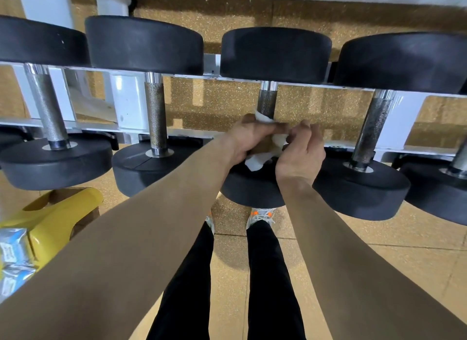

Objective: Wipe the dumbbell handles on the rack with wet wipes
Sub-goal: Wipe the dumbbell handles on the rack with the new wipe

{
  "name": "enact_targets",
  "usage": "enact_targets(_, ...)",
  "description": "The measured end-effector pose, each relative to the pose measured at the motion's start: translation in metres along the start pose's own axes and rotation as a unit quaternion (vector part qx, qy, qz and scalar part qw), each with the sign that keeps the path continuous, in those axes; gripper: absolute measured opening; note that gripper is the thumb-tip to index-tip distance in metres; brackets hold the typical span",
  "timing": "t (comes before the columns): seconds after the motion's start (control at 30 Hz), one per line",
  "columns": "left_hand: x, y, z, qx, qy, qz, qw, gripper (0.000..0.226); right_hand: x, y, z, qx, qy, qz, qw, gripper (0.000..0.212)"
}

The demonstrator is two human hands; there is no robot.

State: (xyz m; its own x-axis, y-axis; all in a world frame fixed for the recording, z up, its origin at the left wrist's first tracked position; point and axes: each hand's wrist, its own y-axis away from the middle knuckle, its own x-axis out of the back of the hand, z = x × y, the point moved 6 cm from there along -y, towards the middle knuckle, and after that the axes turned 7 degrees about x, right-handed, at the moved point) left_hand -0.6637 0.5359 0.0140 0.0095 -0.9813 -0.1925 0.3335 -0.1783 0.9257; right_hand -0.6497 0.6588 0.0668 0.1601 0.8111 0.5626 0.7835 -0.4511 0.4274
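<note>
A white metal rack with two parallel rails carries a row of five dumbbells side by side, the fifth cut off at the right edge. Each lies across both rails, its knurled steel handle bridging the gap, with black round heads at the ends. Beneath is a speckled tan floor, tiled nearer the camera, where two pale shoes stand and a yellow plastic object sits at lower left.
</note>
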Motion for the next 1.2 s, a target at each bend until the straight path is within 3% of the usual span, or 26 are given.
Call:
enact_targets(0.1, -0.003, -0.004, 0.015, -0.003, 0.020, -0.003, 1.000, 0.026, 0.000, 0.001, -0.001, 0.002, -0.005, 0.001, 1.000, 0.044)
enact_targets(0.33, 0.001, -0.006, 0.049, -0.051, 0.073, 0.044, 0.995, 0.022, 0.000, 0.000, 0.002, -0.004, -0.017, 0.001, 1.000, 0.039)
enact_targets(0.47, -0.003, -0.003, 0.026, -0.038, 0.109, 0.052, 0.992, 0.039, 0.001, 0.000, 0.000, -0.007, -0.011, -0.002, 1.000, 0.040)
enact_targets(0.57, -0.007, 0.006, 0.003, 0.019, 0.035, 0.055, 0.998, 0.065, 0.000, 0.001, -0.001, -0.006, -0.010, -0.009, 1.000, 0.037)
enact_targets(0.67, -0.006, 0.012, -0.002, 0.057, -0.026, 0.033, 0.997, 0.047, 0.000, 0.002, -0.003, -0.009, -0.013, -0.016, 1.000, 0.029)
enact_targets(0.73, -0.002, 0.019, 0.000, 0.057, -0.012, -0.002, 0.998, 0.032, 0.001, 0.002, -0.003, -0.008, -0.013, -0.017, 1.000, 0.029)
enact_targets(0.8, 0.007, 0.020, -0.004, 0.055, 0.027, -0.020, 0.998, 0.035, 0.001, 0.002, -0.004, -0.007, -0.015, -0.017, 1.000, 0.031)
enact_targets(0.87, 0.020, 0.023, -0.010, 0.055, 0.025, -0.014, 0.998, 0.042, 0.001, 0.002, -0.004, -0.004, -0.014, -0.015, 1.000, 0.032)
enact_targets(1.0, 0.030, 0.026, -0.015, 0.029, -0.034, 0.010, 0.999, 0.014, 0.000, 0.002, -0.003, 0.001, -0.006, -0.012, 1.000, 0.039)
enact_targets(1.1, 0.019, 0.018, -0.013, -0.007, -0.063, 0.047, 0.997, 0.033, 0.001, 0.001, -0.003, -0.004, 0.004, -0.014, 1.000, 0.036)
enact_targets(1.2, 0.002, 0.017, -0.008, -0.024, -0.005, 0.038, 0.999, 0.055, 0.000, 0.002, -0.004, -0.006, 0.007, -0.016, 1.000, 0.040)
